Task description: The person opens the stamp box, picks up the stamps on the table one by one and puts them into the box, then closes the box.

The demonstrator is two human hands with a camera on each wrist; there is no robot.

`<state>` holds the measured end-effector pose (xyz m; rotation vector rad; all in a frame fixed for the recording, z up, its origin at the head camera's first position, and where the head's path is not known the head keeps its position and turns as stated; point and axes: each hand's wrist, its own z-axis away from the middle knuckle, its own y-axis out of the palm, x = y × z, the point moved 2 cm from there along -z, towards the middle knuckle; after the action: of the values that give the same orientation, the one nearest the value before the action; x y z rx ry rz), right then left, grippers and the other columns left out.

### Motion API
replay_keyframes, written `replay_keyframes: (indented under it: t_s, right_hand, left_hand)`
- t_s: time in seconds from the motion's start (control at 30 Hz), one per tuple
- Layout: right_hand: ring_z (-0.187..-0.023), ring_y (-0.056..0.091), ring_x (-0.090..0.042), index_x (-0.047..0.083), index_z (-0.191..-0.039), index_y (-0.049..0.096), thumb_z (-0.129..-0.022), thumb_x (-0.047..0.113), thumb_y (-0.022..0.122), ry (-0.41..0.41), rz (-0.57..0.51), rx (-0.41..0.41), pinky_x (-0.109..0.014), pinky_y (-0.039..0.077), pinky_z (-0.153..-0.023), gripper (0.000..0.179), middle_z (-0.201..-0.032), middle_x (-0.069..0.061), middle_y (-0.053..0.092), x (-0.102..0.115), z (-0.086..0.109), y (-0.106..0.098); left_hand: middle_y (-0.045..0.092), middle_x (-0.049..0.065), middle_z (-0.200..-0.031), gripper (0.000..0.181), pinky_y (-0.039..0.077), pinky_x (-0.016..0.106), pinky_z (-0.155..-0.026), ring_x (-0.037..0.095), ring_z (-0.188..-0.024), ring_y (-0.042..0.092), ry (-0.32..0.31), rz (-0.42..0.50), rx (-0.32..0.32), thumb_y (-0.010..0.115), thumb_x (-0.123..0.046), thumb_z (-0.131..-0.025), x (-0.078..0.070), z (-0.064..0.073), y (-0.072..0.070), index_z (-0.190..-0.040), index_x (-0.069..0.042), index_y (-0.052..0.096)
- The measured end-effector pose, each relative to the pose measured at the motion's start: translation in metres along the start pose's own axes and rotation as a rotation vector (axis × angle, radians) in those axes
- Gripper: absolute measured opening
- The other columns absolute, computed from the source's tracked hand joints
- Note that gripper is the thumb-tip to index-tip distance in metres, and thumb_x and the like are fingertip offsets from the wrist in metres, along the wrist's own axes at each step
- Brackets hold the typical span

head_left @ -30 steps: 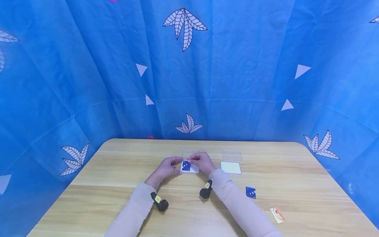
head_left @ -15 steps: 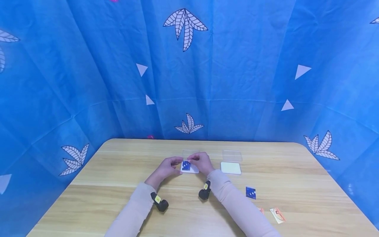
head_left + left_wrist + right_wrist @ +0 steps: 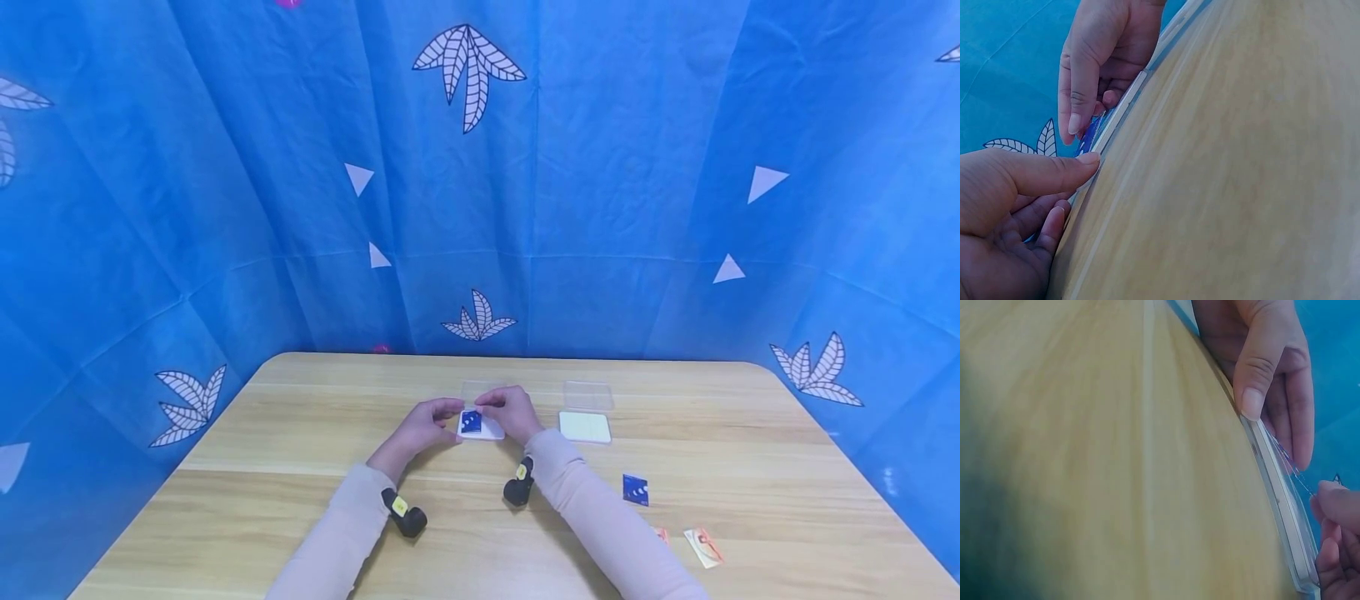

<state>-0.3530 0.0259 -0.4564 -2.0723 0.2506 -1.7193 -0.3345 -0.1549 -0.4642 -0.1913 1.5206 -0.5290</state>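
A small flat blue packet with white marks lies over the left part of a flat white case. With thumb and fingers my left hand grips the case's left end; its thumb sits on the near edge in the left wrist view. My right hand pinches the packet's upper right edge between thumb and fingertip. Seen from the right wrist, the packet slants up from the case toward those fingers. The clear lid stands open behind, partly hidden by the right hand.
Right of my hands lies a second white case with its clear lid open. Another blue packet is nearer on the wooden table. Two orange-and-white packets lie closer still, one partly behind my right sleeve.
My right wrist has shifted very slightly left. Both hands keep their hold, and the case and the packet stay in nearly the same place.
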Motion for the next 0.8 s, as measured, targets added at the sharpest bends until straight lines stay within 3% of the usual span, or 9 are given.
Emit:
replay_keyframes:
  t_s: [0.47,0.8]
  right_hand:
    - [-0.096,0.062,-0.022,0.003,-0.098,0.072,-0.084,0.006,0.067,-0.025,-0.043,0.021,-0.035,0.05,-0.087,0.015,-0.1,-0.01,0.07,-0.004,0.001,-0.005]
    - [-0.097,0.062,-0.021,0.006,-0.104,0.071,-0.086,0.009,0.065,-0.031,-0.037,0.039,-0.034,0.052,-0.086,0.019,-0.107,-0.01,0.069,-0.002,0.005,-0.025]
  left_hand:
    - [0.057,0.01,-0.13,0.06,0.04,0.044,-0.104,0.03,-0.123,0.049,0.003,0.008,-0.009,0.077,0.0,-0.069,0.001,-0.001,0.001,-0.125,-0.01,0.059]
    - [0.058,0.01,-0.129,0.061,0.041,0.044,-0.104,0.031,-0.122,0.05,0.015,-0.008,-0.017,0.078,-0.001,-0.068,0.001,0.0,0.0,-0.126,-0.009,0.058]
